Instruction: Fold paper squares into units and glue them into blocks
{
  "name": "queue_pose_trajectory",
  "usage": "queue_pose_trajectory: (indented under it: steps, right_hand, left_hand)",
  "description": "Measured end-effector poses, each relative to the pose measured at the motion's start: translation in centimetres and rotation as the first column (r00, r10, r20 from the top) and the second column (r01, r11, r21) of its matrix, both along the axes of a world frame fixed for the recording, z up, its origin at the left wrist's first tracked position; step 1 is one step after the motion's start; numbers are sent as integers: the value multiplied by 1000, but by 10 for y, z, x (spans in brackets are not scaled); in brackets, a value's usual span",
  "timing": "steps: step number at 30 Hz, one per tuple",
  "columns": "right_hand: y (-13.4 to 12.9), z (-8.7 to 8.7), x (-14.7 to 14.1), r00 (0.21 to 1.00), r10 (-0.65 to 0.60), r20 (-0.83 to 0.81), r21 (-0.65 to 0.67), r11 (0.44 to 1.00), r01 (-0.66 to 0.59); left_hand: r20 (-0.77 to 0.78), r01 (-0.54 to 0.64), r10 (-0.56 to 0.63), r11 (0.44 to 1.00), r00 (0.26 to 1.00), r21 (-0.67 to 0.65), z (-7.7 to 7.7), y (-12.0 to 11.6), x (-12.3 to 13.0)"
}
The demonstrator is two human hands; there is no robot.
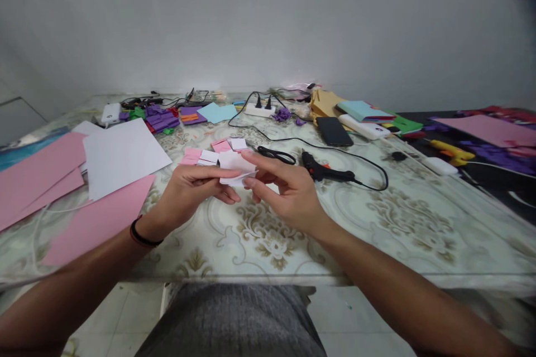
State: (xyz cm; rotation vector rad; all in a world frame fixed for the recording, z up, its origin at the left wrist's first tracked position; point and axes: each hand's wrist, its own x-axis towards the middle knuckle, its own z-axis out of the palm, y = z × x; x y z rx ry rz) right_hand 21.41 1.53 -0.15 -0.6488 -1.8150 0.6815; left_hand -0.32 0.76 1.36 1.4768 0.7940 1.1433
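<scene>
"What is at the centre?"

"A small, thin piece of white paper [234, 162], held just above the table, in front of the person. It looks folded, with its layers parting slightly along the near edge."

"And the hands?"

"Both grasp it. The left hand [182, 192] pinches its left side, thumb on top; the right hand [288, 189] has its right side between thumb and forefinger."

"How far along does the work seem?"

"Partway, I'd judge. The fold in hand looks unfinished, since the layers don't lie flat. Just beyond it lies a loose cluster of small pink and white paper rectangles [191, 156], apparently already cut; I can't tell whether every one is folded. At the left, a large white paper sheet [125, 156] overlaps large pink paper sheets [42, 173], which seem not yet cut down."

"What else is around?"

"Right of the hands, a black glue gun with a cord [324, 170] lies on its side, untouched. Behind it is a black rectangular phone [334, 131]. Further back stand a white power strip with two black plugs [260, 110] and, to its left, a heap of purple paper strips [161, 118]. Everything rests on a pale, floral-patterned tablecloth [343, 223]."
</scene>
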Motion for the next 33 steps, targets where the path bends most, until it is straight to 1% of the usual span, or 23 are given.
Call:
queue_pose_trajectory:
  steps: [4, 7, 9, 11, 14, 18, 20, 23, 25, 27, 29, 31, 33]
  right_hand:
    - [-1, -2, -1, 998, -57, 1, 107, 993, 57]
    - [-1, 0, 0, 997, -77, 15, 196, 978, 72]
    - [0, 3, 0, 997, -68, 24, 252, 966, 60]
    - [1, 5, 1, 999, -34, 36, 293, 956, 21]
    - [2, 8, 1, 999, 17, 40, 310, 950, -29]
    - [1, 9, 1, 1000, 8, 11, 274, 962, -11]
    - [0, 10, 1, 1000, 17, 21, 249, 968, -22]
    - [0, 11, 2, 997, 52, 52, 211, 976, -61]
    - [-1, 11, 2, 998, 36, 54, 187, 981, -46]
    - [0, 9, 1, 999, 0, 34, 154, 988, -5]
    - [0, 6, -1, 1000, -28, -7, 88, 996, 28]
    - [0, 3, -2, 998, -42, -35, 13, 999, 43]
    - [1, 1, -2, 998, -50, -28, -24, 998, 50]
  left_hand:
    - [3, -47, 47, 999, 999, -3, 4, -1, 3]
    - [6, -51, 51, 999, 999, -9, 5, -2, 5]
    - [14, -36, 36, 999, 999, -19, 5, -2, 5]
    - [32, -24, 25, 999, 999, -27, 3, -1, 5]
    - [42, -28, 28, 1000, 999, -9, 3, 0, 3]
    - [35, -29, 28, 1000, 999, 9, 5, -1, 2]
    - [8, -33, 32, 999, 999, 35, 6, -2, 2]
    - [-42, -82, 86, 992, 995, 94, 7, -2, 3]
    - [-49, -99, 105, 989, 993, 109, 8, -2, 5]
    - [-31, -81, 85, 991, 996, 104, 8, -2, 6]
    - [-8, -54, 55, 994, 998, 96, 8, -2, 7]
    - [11, -35, 35, 995, 999, 97, 7, -2, 7]
    - [19, -24, 22, 995, 1000, 100, 5, -2, 7]
